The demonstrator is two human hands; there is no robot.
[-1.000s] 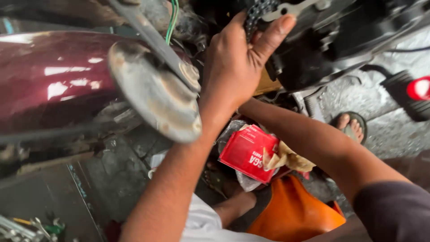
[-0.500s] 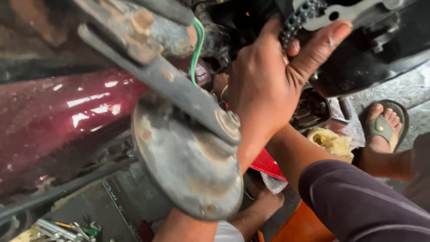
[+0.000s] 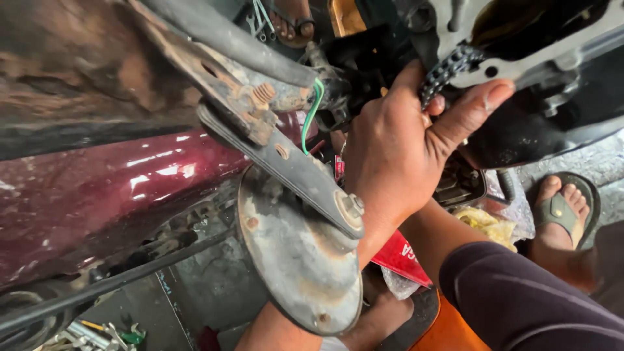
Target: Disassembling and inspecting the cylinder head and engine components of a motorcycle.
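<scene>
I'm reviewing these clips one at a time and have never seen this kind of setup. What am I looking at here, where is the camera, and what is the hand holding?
The camera sits on a person's head and looks down into a motorcycle being worked on, so the view is close and tilted. The dark red panel is part of the bike's bodywork. In front of it hangs a round, rusty metal disc bolted to a flat bracket, with a green wire beside it. One hand reaches up and grips a chain coming out of the grey engine casing; which hand it is I cannot tell. Below lie a red packet and a yellowish rag. A sandalled foot rests on the ground at right.
</scene>
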